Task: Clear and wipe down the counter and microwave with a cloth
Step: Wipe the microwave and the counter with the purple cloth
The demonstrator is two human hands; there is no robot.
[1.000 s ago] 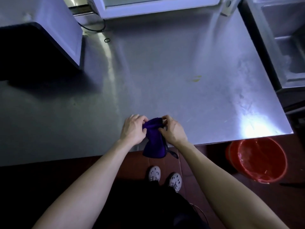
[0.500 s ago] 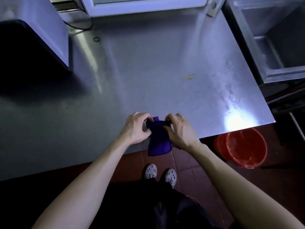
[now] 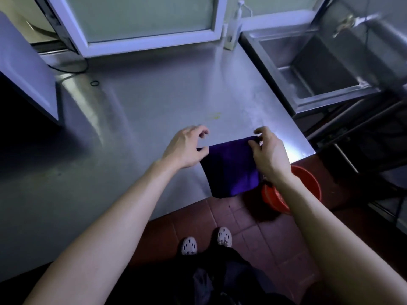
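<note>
One purple cloth [image 3: 231,166], held spread flat between the two hands over the front edge of the counter [image 3: 154,111], near its front right corner; the lower part hangs past that edge above the floor tiles [image 3: 253,227]. The left hand [image 3: 185,148] grips the cloth's upper left corner under the thumb, with the other fingers curled above it. The right hand [image 3: 268,155] pinches the upper right corner between thumb and fingertips. On the counter: one yellowish stain [image 3: 213,115] just beyond the cloth, one small black ring [image 3: 94,83] near the back left corner, one dark cable [image 3: 72,69] beside it, and one white pump bottle [image 3: 236,20] at the back right corner. One white microwave [image 3: 26,69] at the left edge, partly in frame. One steel sink [image 3: 319,69] adjoining the right edge, with one tap [image 3: 348,23] above it; basin contents not discernible. One red bucket [image 3: 308,183] on the floor below the front right corner, its inside partly hidden by the right forearm. Two white shoes [image 3: 189,246].
</note>
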